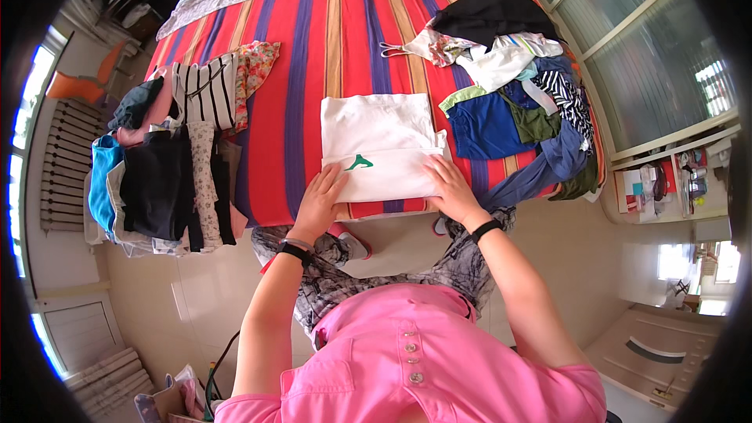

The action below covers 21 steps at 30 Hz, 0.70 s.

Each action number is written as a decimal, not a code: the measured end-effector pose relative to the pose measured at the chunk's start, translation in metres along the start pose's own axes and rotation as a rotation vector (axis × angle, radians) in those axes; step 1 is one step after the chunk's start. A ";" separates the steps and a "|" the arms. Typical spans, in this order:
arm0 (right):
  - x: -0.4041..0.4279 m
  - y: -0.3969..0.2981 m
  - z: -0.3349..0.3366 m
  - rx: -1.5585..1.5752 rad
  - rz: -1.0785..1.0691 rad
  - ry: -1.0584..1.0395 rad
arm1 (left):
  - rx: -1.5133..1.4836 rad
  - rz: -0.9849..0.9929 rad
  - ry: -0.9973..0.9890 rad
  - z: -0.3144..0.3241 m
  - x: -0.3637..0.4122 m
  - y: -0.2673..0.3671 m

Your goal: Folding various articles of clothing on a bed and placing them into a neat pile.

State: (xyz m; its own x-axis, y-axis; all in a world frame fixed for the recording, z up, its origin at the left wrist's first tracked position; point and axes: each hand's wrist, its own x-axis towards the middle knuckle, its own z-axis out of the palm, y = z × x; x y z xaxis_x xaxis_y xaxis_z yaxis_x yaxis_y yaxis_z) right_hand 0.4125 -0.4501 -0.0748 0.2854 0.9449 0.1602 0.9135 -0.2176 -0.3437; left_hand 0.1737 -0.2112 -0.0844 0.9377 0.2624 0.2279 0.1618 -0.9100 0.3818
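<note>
A white cloth garment [376, 123] with a green print lies partly folded near the front edge of a bed with a striped red cover [267, 100]. My left hand [322, 192] rests flat on the lower left corner of its folded part. On the right end of that fold lies my right hand [451, 188], palm down and fingers spread a little. Neither hand is closed around the fabric. Whether the fingertips pinch the cloth cannot be told.
Several stacked garments, among them black trousers [155, 185] and a striped white top [205, 91], lie at the left. A loose heap holds blue shorts [490, 126] and a black garment [496, 14] at the right. Glass-fronted sliding doors [652, 47] flank the bed.
</note>
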 end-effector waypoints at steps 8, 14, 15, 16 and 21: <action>-0.008 -0.016 -0.056 0.327 0.064 -0.307 | -0.469 -0.256 -0.111 -0.068 -0.008 0.018; 0.054 0.010 -0.050 0.248 0.129 0.071 | -0.602 -0.542 -0.102 -0.055 0.041 -0.011; 0.068 0.010 -0.042 0.102 0.107 0.244 | -0.334 -0.407 0.168 -0.042 0.047 -0.019; 0.077 -0.001 -0.037 0.013 0.076 0.281 | -0.054 -0.267 0.432 -0.034 0.052 -0.023; 0.049 -0.008 0.051 -0.059 0.103 0.049 | 0.213 -0.248 -0.059 0.023 0.031 0.001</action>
State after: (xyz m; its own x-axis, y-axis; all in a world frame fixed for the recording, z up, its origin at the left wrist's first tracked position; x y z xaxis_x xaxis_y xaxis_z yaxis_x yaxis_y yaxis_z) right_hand 0.4048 -0.3893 -0.1112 0.3912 0.9040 0.1724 0.8937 -0.3284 -0.3056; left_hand 0.2096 -0.2114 -0.0981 0.8771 0.4705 0.0965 0.4418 -0.8692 0.2220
